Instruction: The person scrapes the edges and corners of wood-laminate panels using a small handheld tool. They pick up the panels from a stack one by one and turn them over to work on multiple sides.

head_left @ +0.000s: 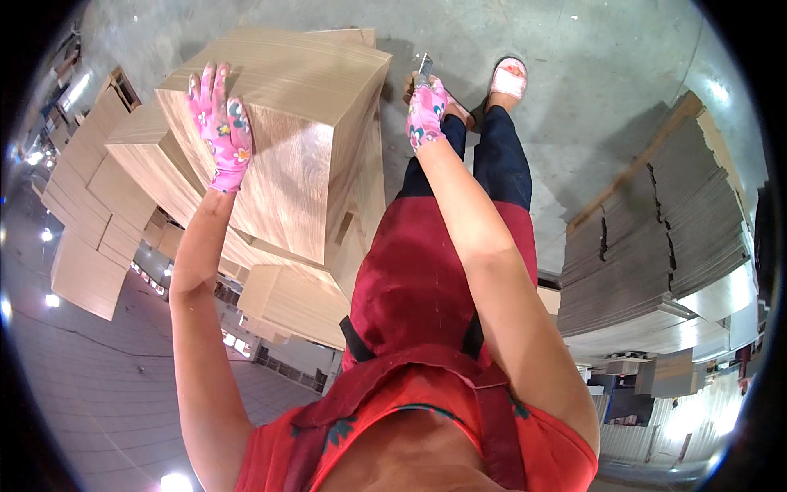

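My left hand (220, 127), in a pink flowered glove, has its fingers stretched out. It lies against the near upper edge of a large wood-grain block (287, 176), which may be stacked panels or a box. To the right of the block, my right hand (427, 119) wears a matching glove. Its fingers are closed around a small grey-handled tool with a thin metal blade (424, 70) that points away from me. The tool is held apart from the block. A brown patch beside the right fingers is too small to make out.
More wood-grain panels (90, 205) stand at the left, with others below the block. A tall stack of grey sheets (656, 238) with brown edging rises on the right. My feet in pink slippers (509, 79) stand on the grey concrete floor (590, 90).
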Action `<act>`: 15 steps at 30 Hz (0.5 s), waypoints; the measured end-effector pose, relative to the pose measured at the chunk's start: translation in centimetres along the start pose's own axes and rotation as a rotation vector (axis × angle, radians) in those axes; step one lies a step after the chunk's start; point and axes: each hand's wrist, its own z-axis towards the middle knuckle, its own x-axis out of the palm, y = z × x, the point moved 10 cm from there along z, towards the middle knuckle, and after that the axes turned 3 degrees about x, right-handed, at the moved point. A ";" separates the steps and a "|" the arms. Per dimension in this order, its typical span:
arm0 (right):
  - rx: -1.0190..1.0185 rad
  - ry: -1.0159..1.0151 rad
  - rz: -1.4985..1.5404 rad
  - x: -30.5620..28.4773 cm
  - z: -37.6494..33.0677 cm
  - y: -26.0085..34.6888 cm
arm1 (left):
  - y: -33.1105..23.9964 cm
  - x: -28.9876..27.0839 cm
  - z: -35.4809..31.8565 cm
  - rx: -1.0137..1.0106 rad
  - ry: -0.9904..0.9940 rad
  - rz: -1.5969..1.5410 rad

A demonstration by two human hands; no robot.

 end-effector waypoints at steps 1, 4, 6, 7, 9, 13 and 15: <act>0.042 0.059 0.032 0.5 1.3 -0.1 | 0.0 0.0 0.0 -0.012 -0.004 0.005; -0.274 -0.318 -0.078 -1.5 3.4 2.5 | 0.4 -0.2 -0.5 -0.064 -0.010 0.033; -0.349 -0.384 0.080 -1.7 5.1 1.1 | 0.3 0.1 -0.2 -0.060 -0.019 -0.008; -0.395 -0.329 0.228 -2.5 7.5 1.0 | 0.0 0.5 0.4 -0.047 -0.034 -0.046; -0.482 -0.355 0.329 -2.8 9.7 0.4 | -0.2 0.6 0.3 -0.035 -0.001 -0.009; -0.478 -0.459 0.157 -2.3 7.5 0.2 | 0.9 0.6 -0.6 -0.007 0.012 -0.056; -0.372 -0.443 0.169 -2.3 4.9 -0.3 | 0.4 0.2 -0.7 -0.023 -0.008 -0.021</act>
